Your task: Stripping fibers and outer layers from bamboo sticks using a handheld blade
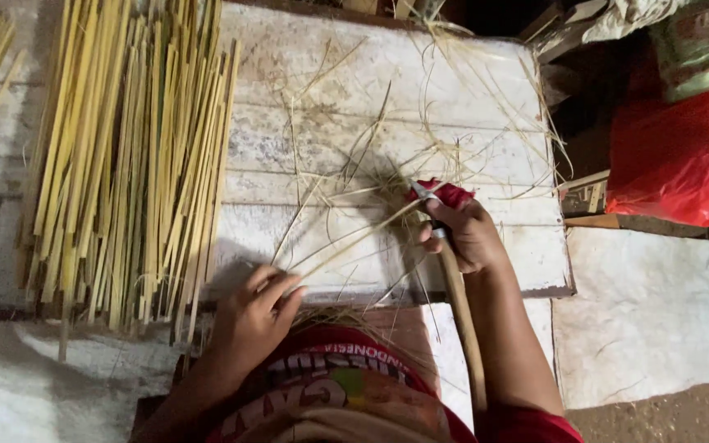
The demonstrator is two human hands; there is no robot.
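Fingers of the right hand are clenched around the long wooden handle of a knife, whose short metal blade pokes out above the knuckles beside a scrap of red cloth wrapped at the top of the grip. The handle runs down along the forearm toward the person's red shirt. The left hand sits lower and to the left, near the edge of the board, its fingers pinched on the near end of a thin bamboo strip. That strip slants up and to the right from the left hand to the blade, so it lies between the two hands and meets the knife at its far end. Both hands work over a worn, whitewashed wooden board, which is littered with pale, curling bamboo shavings. To the left lies a thick bundle of split bamboo slats, yellow and green, well apart from the knife. A red plastic bag rests at the right.
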